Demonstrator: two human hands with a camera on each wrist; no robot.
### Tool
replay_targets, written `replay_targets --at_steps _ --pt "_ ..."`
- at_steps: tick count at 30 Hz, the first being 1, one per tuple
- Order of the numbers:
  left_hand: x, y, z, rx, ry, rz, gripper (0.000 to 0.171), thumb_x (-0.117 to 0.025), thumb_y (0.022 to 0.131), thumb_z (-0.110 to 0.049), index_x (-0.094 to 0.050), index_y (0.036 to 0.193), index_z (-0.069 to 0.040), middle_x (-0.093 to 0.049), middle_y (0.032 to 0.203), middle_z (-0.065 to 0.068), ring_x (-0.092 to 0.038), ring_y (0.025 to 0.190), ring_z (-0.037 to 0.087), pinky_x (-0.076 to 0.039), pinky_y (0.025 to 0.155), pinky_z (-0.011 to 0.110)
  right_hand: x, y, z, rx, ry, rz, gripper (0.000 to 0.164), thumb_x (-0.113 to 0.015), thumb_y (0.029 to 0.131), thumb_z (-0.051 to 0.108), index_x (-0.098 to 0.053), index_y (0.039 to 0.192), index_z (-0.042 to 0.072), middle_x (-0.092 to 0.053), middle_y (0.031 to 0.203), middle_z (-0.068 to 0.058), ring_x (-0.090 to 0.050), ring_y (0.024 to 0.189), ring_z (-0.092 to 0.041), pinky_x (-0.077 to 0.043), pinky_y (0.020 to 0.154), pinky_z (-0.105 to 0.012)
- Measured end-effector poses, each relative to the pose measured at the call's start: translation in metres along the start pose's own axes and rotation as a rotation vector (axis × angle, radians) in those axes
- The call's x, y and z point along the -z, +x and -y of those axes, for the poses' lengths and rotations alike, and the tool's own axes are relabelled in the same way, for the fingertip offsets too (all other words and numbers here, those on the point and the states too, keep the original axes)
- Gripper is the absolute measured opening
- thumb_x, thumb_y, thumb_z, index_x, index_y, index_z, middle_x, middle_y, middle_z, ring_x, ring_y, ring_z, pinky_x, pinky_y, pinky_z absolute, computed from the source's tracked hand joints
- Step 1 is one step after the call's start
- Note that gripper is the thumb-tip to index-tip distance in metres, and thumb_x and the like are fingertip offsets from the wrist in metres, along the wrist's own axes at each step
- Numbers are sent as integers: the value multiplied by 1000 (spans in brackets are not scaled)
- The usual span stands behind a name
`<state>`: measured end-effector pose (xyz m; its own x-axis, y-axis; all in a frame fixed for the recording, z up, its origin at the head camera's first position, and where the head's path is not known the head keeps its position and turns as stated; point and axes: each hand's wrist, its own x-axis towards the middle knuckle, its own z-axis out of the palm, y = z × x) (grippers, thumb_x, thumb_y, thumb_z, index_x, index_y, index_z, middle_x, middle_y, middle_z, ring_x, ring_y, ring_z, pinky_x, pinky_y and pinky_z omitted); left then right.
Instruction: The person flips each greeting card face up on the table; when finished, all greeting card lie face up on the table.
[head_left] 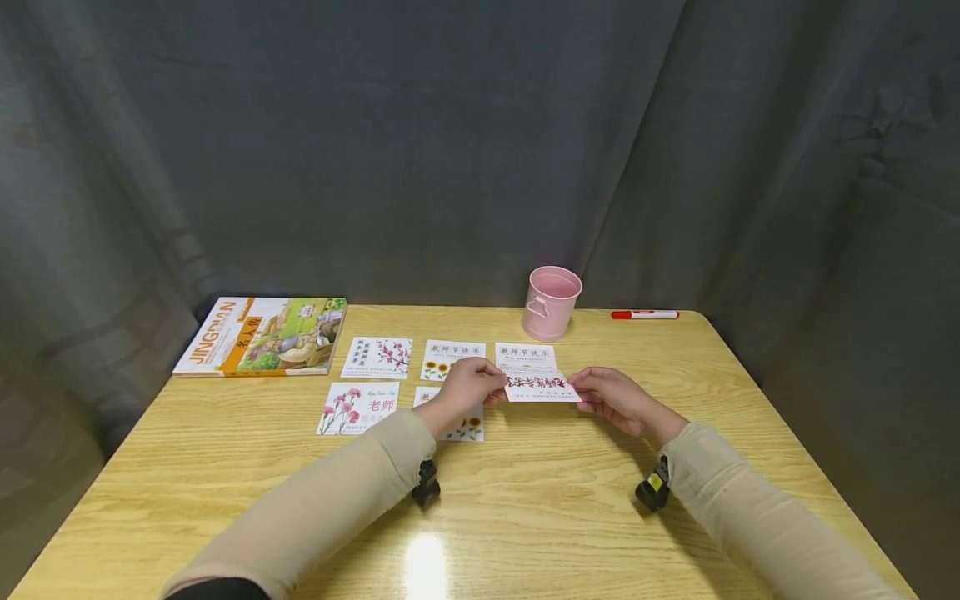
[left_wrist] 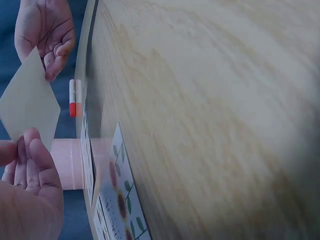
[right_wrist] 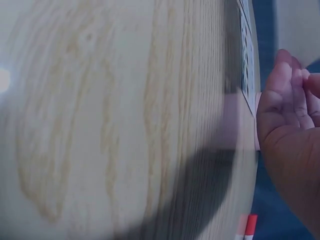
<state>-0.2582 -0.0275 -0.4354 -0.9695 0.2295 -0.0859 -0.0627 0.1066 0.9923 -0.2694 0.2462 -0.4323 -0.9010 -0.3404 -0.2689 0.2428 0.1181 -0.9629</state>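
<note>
A white card with dark red brush lettering is held up over the table between both hands. My left hand pinches its left edge; in the left wrist view the card's plain back faces the camera. My right hand grips the right edge, its fingers bent against the card in the right wrist view. Just behind lies another card, partly covered by the held one. Under the left hand, a sunflower card is partly hidden by that hand and wrist.
Left of the hands lie a sunflower card, a plum-blossom card and a carnation card. A book rests at the back left. A pink bucket and a red-and-white marker are at the back, before a grey curtain.
</note>
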Motion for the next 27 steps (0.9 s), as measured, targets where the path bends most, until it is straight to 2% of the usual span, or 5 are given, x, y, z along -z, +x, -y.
replay_targets --at_steps 5,9,15,21,27 --pt "-2 0 3 17 41 12 36 -68 96 2 -53 129 5 -73 88 13 -70 77 29 -60 74 39 -3 4 -3 -1 -68 -41 19 -53 105 6 -55 119 -7 -63 92 -2 -61 79 -8 -55 72 -21" --pt "-1 1 6 56 11 46 56 -68 95 1 -42 144 4 -72 91 12 -68 72 24 -60 72 36 -3 6 -5 1 -90 -42 22 -54 104 5 -54 121 -9 -65 92 -1 -62 80 -9 -54 71 -22" --pt "-3 1 5 75 66 137 35 -66 96 -7 -59 130 2 -69 89 11 -64 71 16 -58 72 34 -10 6 -4 23 -161 35 24 -55 103 4 -58 121 -11 -67 95 0 -63 83 -10 -53 73 -25" --pt "-7 0 5 61 140 242 43 -65 99 -11 -59 141 -1 -71 93 8 -67 81 17 -57 77 33 -27 6 1 75 -250 152 21 -55 102 1 -62 116 -12 -66 94 -2 -59 82 -13 -48 71 -25" --pt "-4 -2 3 24 81 128 22 -62 102 -7 -62 123 -1 -62 72 5 -57 64 18 -54 66 35 -33 6 2 66 -154 67 32 -52 105 7 -51 130 -13 -66 97 -2 -63 81 -11 -53 70 -25"
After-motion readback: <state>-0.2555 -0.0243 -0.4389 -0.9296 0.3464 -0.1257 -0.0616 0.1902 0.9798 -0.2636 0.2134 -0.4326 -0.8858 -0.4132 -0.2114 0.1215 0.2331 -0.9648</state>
